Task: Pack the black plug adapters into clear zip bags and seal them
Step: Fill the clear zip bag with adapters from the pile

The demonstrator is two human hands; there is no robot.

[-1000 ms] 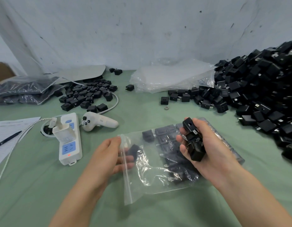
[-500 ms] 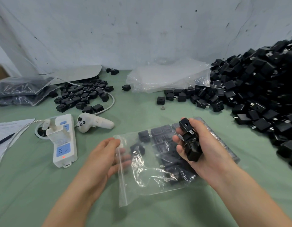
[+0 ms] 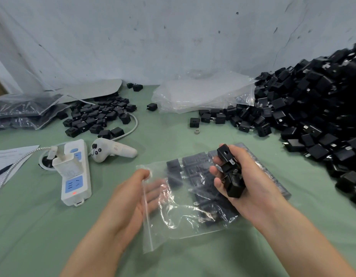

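Clear plastic zip bag (image 3: 183, 212), centre frame, lying unsealed on green counter (image 3: 43, 236), partly filled with black square plug adapters (image 3: 195, 172). Left hand (image 3: 131, 198) relaxed, fingers inside its mouth. Right hand (image 3: 249, 186) grasping several more adapters (image 3: 231, 176). Filled bags (image 3: 23, 110) upper left; huge loose pile (image 3: 313, 108) right, unpacked.

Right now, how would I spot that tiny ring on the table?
Start at the big adapter pile on the right; follow its near edge left to the adapter standing alone off its tip. The ring lies just in front of it, apart. It alone is small, pale and round among black blocks.
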